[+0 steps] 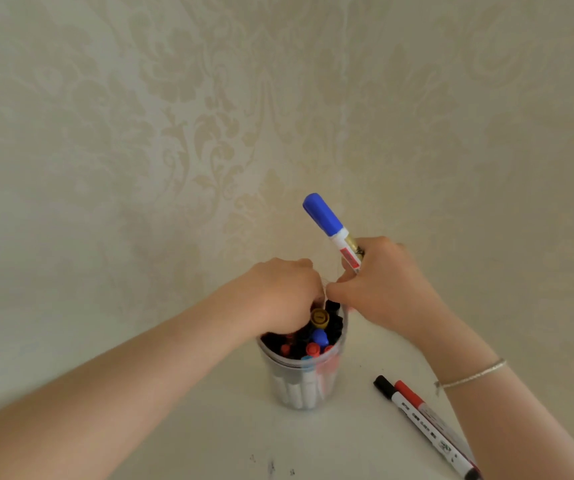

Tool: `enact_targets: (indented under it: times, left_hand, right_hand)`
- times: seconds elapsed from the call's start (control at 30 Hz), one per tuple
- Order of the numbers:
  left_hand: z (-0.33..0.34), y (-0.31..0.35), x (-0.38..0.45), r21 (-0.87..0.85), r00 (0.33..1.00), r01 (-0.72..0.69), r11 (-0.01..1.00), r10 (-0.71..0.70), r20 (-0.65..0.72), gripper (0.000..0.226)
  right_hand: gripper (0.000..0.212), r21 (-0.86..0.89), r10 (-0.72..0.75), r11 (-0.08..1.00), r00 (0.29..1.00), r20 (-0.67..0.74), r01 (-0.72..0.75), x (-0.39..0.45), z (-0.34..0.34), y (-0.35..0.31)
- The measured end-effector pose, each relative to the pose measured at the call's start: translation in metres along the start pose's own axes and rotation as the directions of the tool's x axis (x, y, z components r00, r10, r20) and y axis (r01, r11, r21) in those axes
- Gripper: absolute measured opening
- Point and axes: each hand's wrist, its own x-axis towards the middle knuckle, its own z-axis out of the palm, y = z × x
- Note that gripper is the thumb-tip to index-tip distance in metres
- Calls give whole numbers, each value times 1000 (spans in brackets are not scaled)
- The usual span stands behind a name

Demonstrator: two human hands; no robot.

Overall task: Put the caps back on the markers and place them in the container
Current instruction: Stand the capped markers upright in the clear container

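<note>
Reaching from the lower left, our left hand (pixel 280 297) sits knuckles-up over the mouth of the clear container (pixel 301 379), fingers curled down among the capped markers packed inside; whether they pinch one we cannot tell, as the fingertips are hidden. A gold cap (pixel 320 318) stands just beside that hand, with blue, red and black caps around it. Our right hand (pixel 386 289) comes in from the lower right, wrist bent, fingers clamped around a blue-capped marker (pixel 332 230) held tilted, cap up and leaning left, above the container's far rim. A thin bracelet (pixel 472 375) circles the right wrist. On the pale table (pixel 192 445), near the container's right side, lie a black-capped marker (pixel 420 422) and a red-capped marker (pixel 432 415), touching side by side, partly under the right forearm.
</note>
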Motion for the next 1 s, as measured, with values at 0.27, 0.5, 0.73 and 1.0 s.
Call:
enact_targets:
  times: [0.27,0.5,0.73,1.0]
  left_hand:
    - [-2,-6,13,-244,986,-44,969,81,144,42]
    - [1,10,18,89,999,-29,996,31,-20,23]
    - [4,8,14,-3,995,-48,999,47,-87,18]
    - [1,12,0,222,959,70,973,-5,-282,8]
  right_hand:
    - [22,-61,-42,997,999,-15,41,5,9,12]
    - [14,1,-127,991,964,-232,131,4,12,26]
    - [40,-23,-217,976,946,-241,218,0,19,32]
    - [39,-3,-132,991,951,-280,136,0,20,38]
